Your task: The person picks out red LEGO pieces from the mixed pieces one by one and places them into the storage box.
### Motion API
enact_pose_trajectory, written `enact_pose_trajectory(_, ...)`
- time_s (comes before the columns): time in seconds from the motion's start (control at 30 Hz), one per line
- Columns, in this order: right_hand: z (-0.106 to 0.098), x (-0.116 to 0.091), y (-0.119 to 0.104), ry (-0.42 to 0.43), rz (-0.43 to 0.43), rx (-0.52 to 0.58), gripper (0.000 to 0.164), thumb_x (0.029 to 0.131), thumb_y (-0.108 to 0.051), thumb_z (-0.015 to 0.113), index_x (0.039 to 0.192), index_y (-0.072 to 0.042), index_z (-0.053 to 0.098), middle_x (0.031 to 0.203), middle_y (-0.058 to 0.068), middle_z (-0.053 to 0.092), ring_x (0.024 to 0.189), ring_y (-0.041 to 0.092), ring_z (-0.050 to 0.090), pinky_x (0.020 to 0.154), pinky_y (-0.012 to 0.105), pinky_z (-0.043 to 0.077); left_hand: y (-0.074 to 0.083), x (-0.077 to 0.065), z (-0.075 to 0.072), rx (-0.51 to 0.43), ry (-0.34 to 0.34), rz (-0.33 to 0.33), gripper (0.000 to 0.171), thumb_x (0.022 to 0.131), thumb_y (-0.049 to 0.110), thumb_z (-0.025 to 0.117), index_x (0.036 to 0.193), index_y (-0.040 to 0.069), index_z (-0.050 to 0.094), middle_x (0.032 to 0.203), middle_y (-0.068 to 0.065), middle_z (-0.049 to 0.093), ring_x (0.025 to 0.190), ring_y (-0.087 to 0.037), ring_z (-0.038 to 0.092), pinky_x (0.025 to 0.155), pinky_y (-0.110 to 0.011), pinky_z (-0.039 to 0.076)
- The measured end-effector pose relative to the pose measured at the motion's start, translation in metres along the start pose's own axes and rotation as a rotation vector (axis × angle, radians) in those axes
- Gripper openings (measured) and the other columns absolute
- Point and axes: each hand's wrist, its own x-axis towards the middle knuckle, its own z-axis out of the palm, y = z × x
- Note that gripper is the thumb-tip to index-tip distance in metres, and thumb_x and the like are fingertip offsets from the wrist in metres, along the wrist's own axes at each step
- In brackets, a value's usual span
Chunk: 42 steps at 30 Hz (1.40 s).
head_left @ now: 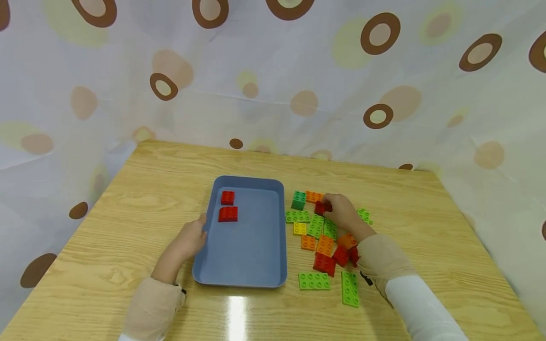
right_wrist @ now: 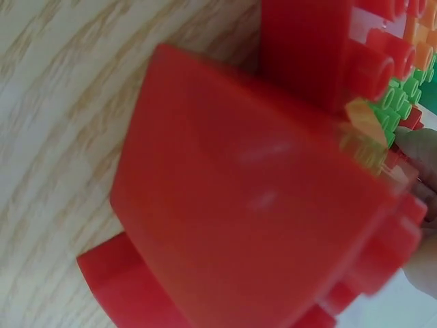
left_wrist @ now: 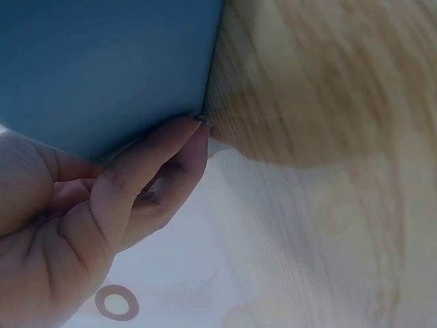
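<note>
Dark red brick (head_left: 319, 208), studded: right of centre in head view, at fingertips of right hand (head_left: 341, 211); fingers narrow about it, firm pinch or mere touch, cannot tell. Presumably light, stiff plastic, hardy, slightly slick on smooth walls; best hold, opposite side walls below studs. Green bricks (head_left: 315, 226) crowd just below; fingertip room likely tight. Left hand (head_left: 192, 239): grips left rim of blue-grey tray (head_left: 245, 251), centre of frame. Red bricks (head_left: 228, 214) in tray's upper left: two.
</note>
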Motion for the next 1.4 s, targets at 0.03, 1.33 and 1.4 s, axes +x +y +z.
enact_pose_trajectory(0.03, 0.0, 0.0, 0.0, 0.002, 0.003, -0.001, 0.024, 0.077, -0.001, 0.061, 0.1, 0.003, 0.056, 0.1, 0.022, 0.058, 0.094, 0.034, 0.05, 0.08, 0.046, 0.045, 0.0, 0.0, 0.0, 0.002, -0.001, -0.002, 0.047, 0.083, -0.005, 0.042, 0.123, -0.022, 0.024, 0.12, -0.039, 0.038, 0.101, -0.038, 0.048, 0.079, -0.043, 0.046)
enact_pose_trajectory(1.33, -0.041, 0.007, -0.02, 0.081, -0.02, -0.008, 0.026, 0.078, -0.004, 0.062, 0.103, 0.002, 0.055, 0.099, 0.021, 0.058, 0.088, 0.031, 0.051, 0.073, 0.043, 0.047, 0.0, -0.003, -0.001, -0.007, 0.018, 0.021, 0.048, 0.082, -0.005, 0.042, 0.123, -0.022, 0.023, 0.117, -0.04, 0.041, 0.102, -0.04, 0.046, 0.082, -0.047, 0.044)
enact_pose_trajectory(1.4, -0.043, 0.011, -0.025, 0.083, -0.022, -0.005, 0.027, 0.078, -0.004, 0.062, 0.103, 0.001, 0.055, 0.099, 0.02, 0.058, 0.088, 0.03, 0.051, 0.073, 0.043, 0.047, 0.0, -0.002, 0.0, -0.006, 0.021, 0.024, 0.048, 0.082, -0.005, 0.042, 0.123, -0.022, 0.023, 0.117, -0.041, 0.04, 0.104, -0.041, 0.045, 0.083, -0.047, 0.043)
